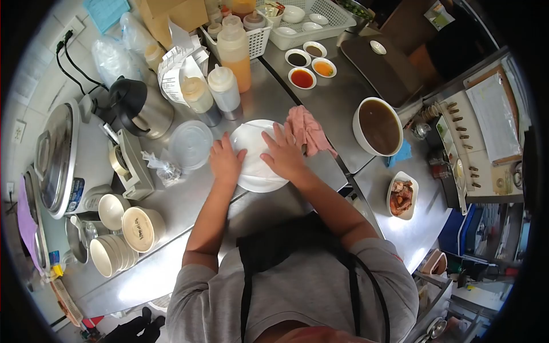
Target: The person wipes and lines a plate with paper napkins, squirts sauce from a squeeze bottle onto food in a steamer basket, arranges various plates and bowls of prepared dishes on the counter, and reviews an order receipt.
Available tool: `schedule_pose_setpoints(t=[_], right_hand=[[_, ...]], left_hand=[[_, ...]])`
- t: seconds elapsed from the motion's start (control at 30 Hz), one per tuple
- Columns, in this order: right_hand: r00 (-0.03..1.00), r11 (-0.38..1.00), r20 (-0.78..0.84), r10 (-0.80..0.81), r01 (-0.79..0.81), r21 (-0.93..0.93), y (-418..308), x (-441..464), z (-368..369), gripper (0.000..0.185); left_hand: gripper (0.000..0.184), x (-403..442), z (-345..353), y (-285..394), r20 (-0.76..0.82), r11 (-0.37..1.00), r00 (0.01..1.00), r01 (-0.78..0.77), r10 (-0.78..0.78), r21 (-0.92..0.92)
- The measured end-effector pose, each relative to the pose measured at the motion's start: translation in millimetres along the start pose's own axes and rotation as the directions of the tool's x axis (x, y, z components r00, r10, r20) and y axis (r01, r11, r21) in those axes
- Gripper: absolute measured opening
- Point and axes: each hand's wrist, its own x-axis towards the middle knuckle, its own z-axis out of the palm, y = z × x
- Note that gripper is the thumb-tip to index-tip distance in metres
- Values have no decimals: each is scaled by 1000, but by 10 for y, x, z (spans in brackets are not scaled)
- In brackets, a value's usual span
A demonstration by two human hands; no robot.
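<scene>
A white round plate [264, 184] lies on the steel counter in front of me. A thin white sheet or layer [251, 150] seems to cover its middle; its kind is unclear. My left hand [226, 162] rests at the plate's left edge, fingers stretched out. Across the right part of the plate, my right hand [284, 155] lies with its fingers spread. Beside the right hand is a crumpled pink cloth [309, 130]. To the left of the left hand sits a clear round plastic lid [190, 144].
Squeeze bottles [233, 52] and a steel jug [150, 108] stand behind. Several sauce dishes [302, 78], a bowl of brown liquid [377, 127] and a dish of meat [402, 197] are to the right. Stacked paper bowls [108, 255] and a large lidded cooker [94, 148] sit left.
</scene>
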Motion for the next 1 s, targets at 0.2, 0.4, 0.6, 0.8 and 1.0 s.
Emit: schedule_pose_setpoints(t=[0.2,0.4,0.6,0.8,1.0], right_hand=[[989,998,-148,-18,27,58,148,-11,-90,50],[969,969,57,240,-243,37,170,-86,9,43],[956,947,102,274,-287,143,230,-134,-117,49],[917,836,-85,391,-314,451,205,-426,-744,74],[811,450,93,577,-411,793,770,-972,-1221,71]], left_hand=[[62,-23,-39,79,-207,982,960,-176,187,71],[60,-93,178,-168,44,988,998,56,-50,-142],[35,-8,53,-217,518,575,845,493,-137,-653],[35,-169,-268,145,451,384,892,409,23,-828],[40,-351,-571,1027,507,298,851,452,136,-840]])
